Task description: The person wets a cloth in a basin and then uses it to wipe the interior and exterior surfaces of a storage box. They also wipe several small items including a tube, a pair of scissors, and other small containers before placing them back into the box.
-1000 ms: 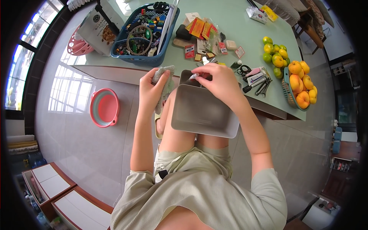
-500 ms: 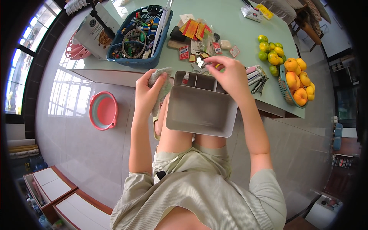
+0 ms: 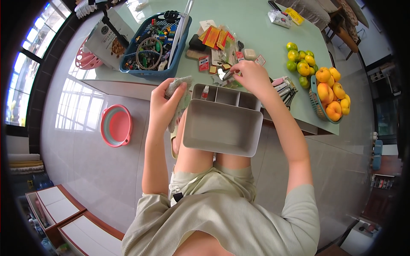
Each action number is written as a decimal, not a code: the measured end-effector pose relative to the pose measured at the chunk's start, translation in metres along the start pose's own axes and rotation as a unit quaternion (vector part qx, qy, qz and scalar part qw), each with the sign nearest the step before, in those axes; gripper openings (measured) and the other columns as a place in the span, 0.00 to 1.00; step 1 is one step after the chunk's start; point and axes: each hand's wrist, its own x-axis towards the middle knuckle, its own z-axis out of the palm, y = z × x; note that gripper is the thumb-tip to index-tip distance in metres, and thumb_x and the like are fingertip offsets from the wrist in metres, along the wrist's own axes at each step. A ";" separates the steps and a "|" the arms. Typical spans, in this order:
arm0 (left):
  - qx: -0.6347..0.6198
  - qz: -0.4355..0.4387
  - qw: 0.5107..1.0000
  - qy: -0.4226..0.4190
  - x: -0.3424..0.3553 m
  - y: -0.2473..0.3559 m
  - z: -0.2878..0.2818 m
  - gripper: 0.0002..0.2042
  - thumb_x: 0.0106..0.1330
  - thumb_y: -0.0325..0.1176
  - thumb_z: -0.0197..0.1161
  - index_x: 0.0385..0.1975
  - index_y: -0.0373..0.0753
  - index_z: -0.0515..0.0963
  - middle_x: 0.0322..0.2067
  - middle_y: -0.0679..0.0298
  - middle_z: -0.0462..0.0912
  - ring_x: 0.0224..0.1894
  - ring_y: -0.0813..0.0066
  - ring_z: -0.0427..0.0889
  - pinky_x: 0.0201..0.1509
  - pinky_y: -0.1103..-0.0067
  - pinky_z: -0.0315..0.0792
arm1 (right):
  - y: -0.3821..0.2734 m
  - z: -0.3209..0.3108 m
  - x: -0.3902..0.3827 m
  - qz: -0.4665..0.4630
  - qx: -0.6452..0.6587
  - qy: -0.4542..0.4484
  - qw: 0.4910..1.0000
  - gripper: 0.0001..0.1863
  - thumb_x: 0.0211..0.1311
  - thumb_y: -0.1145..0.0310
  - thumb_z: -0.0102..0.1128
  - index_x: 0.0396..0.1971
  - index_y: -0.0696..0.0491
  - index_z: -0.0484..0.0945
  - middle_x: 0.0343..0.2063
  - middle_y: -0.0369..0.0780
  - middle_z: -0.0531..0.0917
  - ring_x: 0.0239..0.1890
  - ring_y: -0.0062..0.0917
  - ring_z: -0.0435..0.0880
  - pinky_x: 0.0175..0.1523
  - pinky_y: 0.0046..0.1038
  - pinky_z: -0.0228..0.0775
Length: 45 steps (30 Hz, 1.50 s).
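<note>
My left hand (image 3: pixel 162 102) is closed round a crumpled grey-green cloth (image 3: pixel 177 96), to the left of a grey compartment box (image 3: pixel 223 128) resting on my thighs. In one small rear compartment stands a little clear bottle with red on it (image 3: pixel 205 92). Over the table's near edge, beyond the box, my right hand (image 3: pixel 253 77) has its fingers pinched at a small shiny metal piece (image 3: pixel 225 75); its exact kind is unclear. Small metal-looking items lie just below those fingertips, partly hidden. Right of the hand lies a cluster of metal tools (image 3: pixel 285 89), some with pink parts.
On the pale green table (image 3: pixel 239 25) lie red and yellow packets (image 3: pixel 212 37) and small cards. A blue basket of toy bricks (image 3: pixel 154 72) stands left. Green citrus (image 3: pixel 303 68) and a basket of orange fruit (image 3: pixel 332 94) sit right. A pink basin (image 3: pixel 116 126) is on the floor.
My right hand has moved slightly down and right at the table edge, the metal piece lower with it. The left hand keeps its cloth in nearly the same place.
</note>
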 end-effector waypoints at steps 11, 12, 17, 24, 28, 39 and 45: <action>-0.004 -0.006 1.000 0.001 0.004 -0.006 0.000 0.10 0.60 0.33 0.60 0.31 0.30 0.75 0.21 0.72 0.74 0.24 0.90 0.67 0.26 0.89 0.63 | 0.015 0.018 0.018 -0.036 -0.072 -0.054 0.995 0.11 0.43 0.64 0.64 0.31 0.43 0.81 0.30 0.34 0.77 0.37 0.28 0.79 0.38 0.31 0.71; -0.004 -0.007 1.000 0.000 0.004 -0.005 0.000 0.10 0.60 0.33 0.60 0.31 0.30 0.75 0.21 0.72 0.74 0.24 0.90 0.67 0.26 0.89 0.63 | 0.017 0.019 0.018 -0.044 -0.077 -0.044 0.995 0.11 0.43 0.64 0.64 0.31 0.43 0.81 0.30 0.34 0.77 0.37 0.28 0.79 0.38 0.31 0.71; -0.054 -0.033 0.998 0.017 -0.001 0.001 -0.001 0.12 0.62 0.36 0.57 0.35 0.30 0.75 0.24 0.70 0.77 0.26 0.87 0.72 0.29 0.88 0.67 | 0.013 0.011 0.016 -0.043 0.009 0.047 0.998 0.11 0.44 0.64 0.65 0.32 0.46 0.81 0.29 0.34 0.78 0.34 0.27 0.79 0.37 0.28 0.72; -0.249 -0.022 0.968 0.029 -0.028 0.030 0.022 0.16 0.68 0.34 0.47 0.49 0.30 0.69 0.43 0.58 0.78 0.40 0.78 0.77 0.43 0.82 0.72 | -0.053 -0.044 -0.039 0.071 0.615 -0.040 0.785 0.15 0.56 0.66 0.58 0.39 0.62 0.77 0.31 0.32 0.80 0.32 0.11 0.74 0.37 0.14 0.65; -0.285 -0.006 0.958 -0.032 -0.048 0.039 0.033 0.16 0.68 0.33 0.46 0.50 0.29 0.68 0.47 0.58 0.75 0.42 0.79 0.76 0.44 0.83 0.71 | -0.078 -0.047 -0.070 0.059 0.688 -0.151 0.707 0.16 0.57 0.68 0.59 0.42 0.63 0.75 0.34 0.35 0.80 0.35 0.12 0.76 0.42 0.16 0.68; -0.155 0.001 0.980 -0.125 -0.063 0.027 0.023 0.09 0.62 0.26 0.51 0.37 0.28 0.75 0.42 0.54 0.78 0.41 0.77 0.77 0.45 0.82 0.71 | -0.099 -0.035 -0.095 0.025 0.580 -0.091 0.809 0.12 0.51 0.67 0.62 0.35 0.57 0.79 0.27 0.30 0.78 0.25 0.07 0.67 0.28 0.13 0.56; -0.106 -0.001 0.993 -0.050 -0.067 0.021 0.024 0.08 0.62 0.27 0.55 0.35 0.29 0.76 0.28 0.67 0.79 0.30 0.87 0.74 0.36 0.88 0.69 | -0.113 -0.044 -0.101 0.010 0.479 -0.002 0.878 0.13 0.46 0.66 0.65 0.32 0.57 0.80 0.27 0.31 0.79 0.26 0.09 0.70 0.27 0.16 0.56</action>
